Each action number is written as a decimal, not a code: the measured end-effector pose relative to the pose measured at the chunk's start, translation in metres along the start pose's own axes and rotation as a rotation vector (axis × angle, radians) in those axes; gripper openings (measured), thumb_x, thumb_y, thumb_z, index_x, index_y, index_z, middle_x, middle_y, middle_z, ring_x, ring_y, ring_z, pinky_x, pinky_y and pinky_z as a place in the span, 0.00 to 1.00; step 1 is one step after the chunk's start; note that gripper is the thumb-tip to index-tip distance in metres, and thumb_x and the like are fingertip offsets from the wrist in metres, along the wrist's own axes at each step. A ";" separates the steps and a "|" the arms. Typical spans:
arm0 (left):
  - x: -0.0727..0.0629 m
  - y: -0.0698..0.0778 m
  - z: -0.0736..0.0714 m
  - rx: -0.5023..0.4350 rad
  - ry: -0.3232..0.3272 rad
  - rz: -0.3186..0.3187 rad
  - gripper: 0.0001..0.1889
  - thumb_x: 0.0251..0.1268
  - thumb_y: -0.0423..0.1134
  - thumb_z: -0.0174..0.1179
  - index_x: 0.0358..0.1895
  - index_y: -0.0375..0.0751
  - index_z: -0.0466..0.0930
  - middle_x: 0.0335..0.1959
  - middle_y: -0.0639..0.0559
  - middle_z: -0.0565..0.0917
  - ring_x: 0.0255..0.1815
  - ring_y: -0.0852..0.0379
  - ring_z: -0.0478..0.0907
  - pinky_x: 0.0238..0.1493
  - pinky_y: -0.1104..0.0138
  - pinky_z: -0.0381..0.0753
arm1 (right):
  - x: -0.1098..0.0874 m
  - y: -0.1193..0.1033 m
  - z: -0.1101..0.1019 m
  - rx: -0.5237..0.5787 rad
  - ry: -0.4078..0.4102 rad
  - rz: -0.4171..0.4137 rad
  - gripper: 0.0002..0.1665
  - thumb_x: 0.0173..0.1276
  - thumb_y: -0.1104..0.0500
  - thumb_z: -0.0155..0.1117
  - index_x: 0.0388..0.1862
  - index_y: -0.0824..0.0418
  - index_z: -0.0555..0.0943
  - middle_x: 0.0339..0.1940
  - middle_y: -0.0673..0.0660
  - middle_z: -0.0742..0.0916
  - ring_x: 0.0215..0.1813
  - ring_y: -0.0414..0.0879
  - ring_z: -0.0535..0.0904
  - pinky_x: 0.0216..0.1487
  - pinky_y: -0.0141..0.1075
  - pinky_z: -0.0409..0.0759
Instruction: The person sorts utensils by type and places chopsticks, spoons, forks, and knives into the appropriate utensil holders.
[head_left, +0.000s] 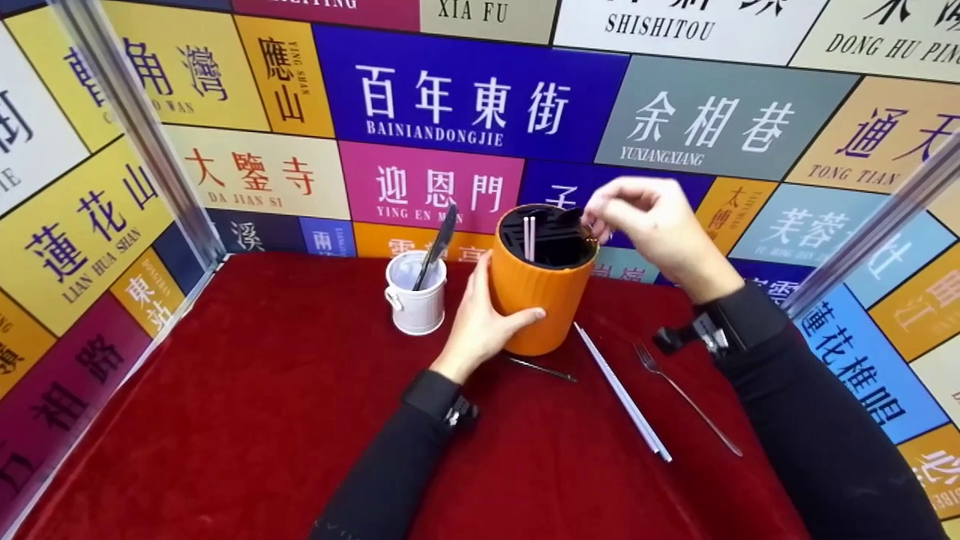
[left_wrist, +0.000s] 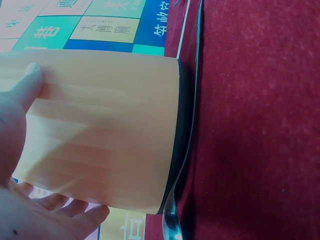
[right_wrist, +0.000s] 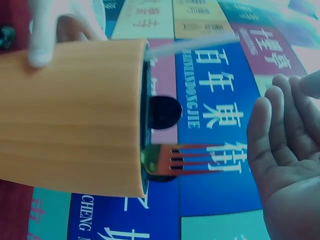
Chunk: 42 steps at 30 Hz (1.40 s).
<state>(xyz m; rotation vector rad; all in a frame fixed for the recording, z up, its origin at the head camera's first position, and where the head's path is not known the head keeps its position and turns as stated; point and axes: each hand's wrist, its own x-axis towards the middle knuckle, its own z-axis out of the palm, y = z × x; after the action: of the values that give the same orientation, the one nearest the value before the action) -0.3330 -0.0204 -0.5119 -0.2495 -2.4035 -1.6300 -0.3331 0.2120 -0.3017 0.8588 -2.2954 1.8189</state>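
My left hand grips an orange utensil holder, thumb on the near side and fingers round the left. The holder stands tilted on the cloth, its black slotted inside showing. Pale chopsticks stick up from it. In the right wrist view a fork stands in the holder with its tines outward, beside a dark rounded piece. My right hand hovers by the right rim; in its wrist view the loosely bent fingers are apart from the fork and hold nothing.
A white cup with a dark-bladed knife stands left of the holder. On the red cloth lie a spoon against the holder's base, a pair of chopsticks and another fork. Sign-printed panels rise behind.
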 end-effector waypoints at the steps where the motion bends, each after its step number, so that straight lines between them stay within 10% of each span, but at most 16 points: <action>1: 0.000 0.000 0.000 -0.001 -0.001 0.000 0.69 0.51 0.67 0.84 0.91 0.57 0.48 0.88 0.49 0.64 0.85 0.49 0.68 0.89 0.51 0.66 | -0.004 -0.001 0.001 -0.024 -0.017 0.007 0.11 0.81 0.64 0.68 0.43 0.74 0.89 0.36 0.61 0.93 0.34 0.51 0.88 0.40 0.37 0.91; 21: -0.002 0.001 -0.001 -0.001 -0.002 0.006 0.68 0.53 0.67 0.83 0.92 0.58 0.48 0.89 0.49 0.63 0.87 0.49 0.67 0.89 0.50 0.66 | -0.056 0.030 -0.025 -0.248 -0.168 0.139 0.11 0.83 0.65 0.64 0.41 0.69 0.89 0.35 0.59 0.92 0.31 0.46 0.87 0.39 0.35 0.90; 33: -0.001 0.002 -0.002 0.005 -0.001 0.001 0.68 0.52 0.67 0.83 0.92 0.54 0.49 0.89 0.49 0.63 0.86 0.49 0.67 0.89 0.50 0.66 | -0.090 0.089 -0.066 -0.670 -0.364 0.416 0.07 0.80 0.57 0.68 0.44 0.55 0.92 0.31 0.53 0.90 0.31 0.44 0.86 0.35 0.34 0.87; 42: -0.002 0.002 -0.002 0.002 -0.001 -0.004 0.68 0.53 0.67 0.83 0.92 0.56 0.49 0.89 0.49 0.63 0.87 0.49 0.67 0.89 0.50 0.65 | -0.120 0.142 -0.099 -0.767 -0.501 0.625 0.08 0.76 0.58 0.71 0.43 0.61 0.92 0.27 0.55 0.89 0.29 0.46 0.85 0.31 0.36 0.84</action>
<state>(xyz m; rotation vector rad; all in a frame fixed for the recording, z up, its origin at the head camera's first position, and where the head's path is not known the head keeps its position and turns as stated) -0.3302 -0.0218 -0.5095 -0.2453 -2.4073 -1.6298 -0.3264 0.3659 -0.4446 0.5183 -3.4758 0.6552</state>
